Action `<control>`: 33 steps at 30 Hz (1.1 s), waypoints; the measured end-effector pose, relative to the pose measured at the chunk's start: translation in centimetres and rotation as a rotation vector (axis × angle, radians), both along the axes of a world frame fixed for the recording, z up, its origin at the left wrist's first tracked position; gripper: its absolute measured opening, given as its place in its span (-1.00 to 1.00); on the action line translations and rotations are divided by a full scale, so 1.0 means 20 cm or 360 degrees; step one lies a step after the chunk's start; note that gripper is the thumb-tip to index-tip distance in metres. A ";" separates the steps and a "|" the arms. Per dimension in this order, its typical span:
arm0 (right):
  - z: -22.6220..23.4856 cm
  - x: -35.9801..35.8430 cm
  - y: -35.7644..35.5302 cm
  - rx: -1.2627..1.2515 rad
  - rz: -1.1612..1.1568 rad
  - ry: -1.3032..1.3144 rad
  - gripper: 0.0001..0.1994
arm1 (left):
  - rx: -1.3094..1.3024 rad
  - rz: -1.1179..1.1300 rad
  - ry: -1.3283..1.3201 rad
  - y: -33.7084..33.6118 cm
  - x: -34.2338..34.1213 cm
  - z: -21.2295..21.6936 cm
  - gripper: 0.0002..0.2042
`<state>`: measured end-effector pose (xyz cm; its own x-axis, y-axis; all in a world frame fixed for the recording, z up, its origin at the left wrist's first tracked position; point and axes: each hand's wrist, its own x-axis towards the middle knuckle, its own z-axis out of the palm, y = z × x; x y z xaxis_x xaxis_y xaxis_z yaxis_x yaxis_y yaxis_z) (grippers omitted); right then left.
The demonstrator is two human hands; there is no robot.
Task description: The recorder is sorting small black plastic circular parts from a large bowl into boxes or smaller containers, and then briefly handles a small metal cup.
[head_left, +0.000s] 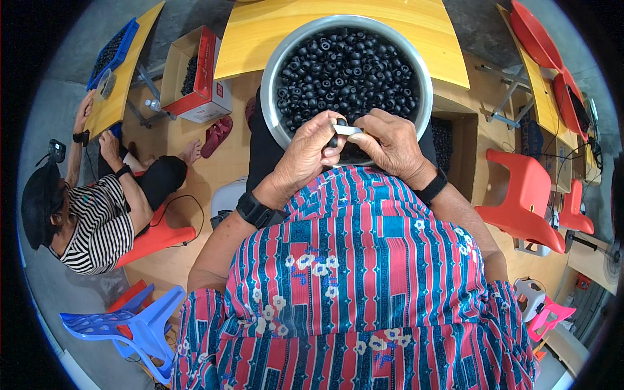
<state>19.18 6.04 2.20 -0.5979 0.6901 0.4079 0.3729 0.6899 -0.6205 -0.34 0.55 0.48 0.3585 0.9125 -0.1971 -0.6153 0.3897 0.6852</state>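
Note:
My left hand pinches a small black rounded part between thumb and fingers, just over the near rim of a large metal basin. My right hand is closed on a short pale flat strip, whose free end lies against the black part. From this view I cannot tell whether the strip is a blade. The metal basin sits in front of my body, filled with many similar black parts, several showing round openings. My fingers hide some of the held part.
A yellow table stands behind the basin. To the left are a red-and-white carton and a seated co-worker in stripes. Red stools stand at right, a blue chair at lower left, and an open carton beside the basin.

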 end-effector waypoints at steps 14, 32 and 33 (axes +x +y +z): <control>0.01 0.00 0.00 -0.0052 -0.0017 0.0026 -0.76 | 0.0002 0.0008 0.0010 0.00 0.01 0.01 -0.75; 0.01 0.00 -0.01 -0.0004 -0.0011 0.0009 -0.76 | -0.0006 0.0007 0.0019 -0.01 0.01 0.00 -0.75; 0.01 0.00 -0.01 -0.0002 -0.0010 0.0009 -0.76 | -0.0004 0.0008 0.0018 -0.01 0.01 0.00 -0.75</control>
<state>19.26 5.83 2.33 -0.5911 0.6944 0.4103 0.3739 0.6867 -0.6235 -0.15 0.43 0.54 0.3519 0.9136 -0.2036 -0.6093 0.3887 0.6912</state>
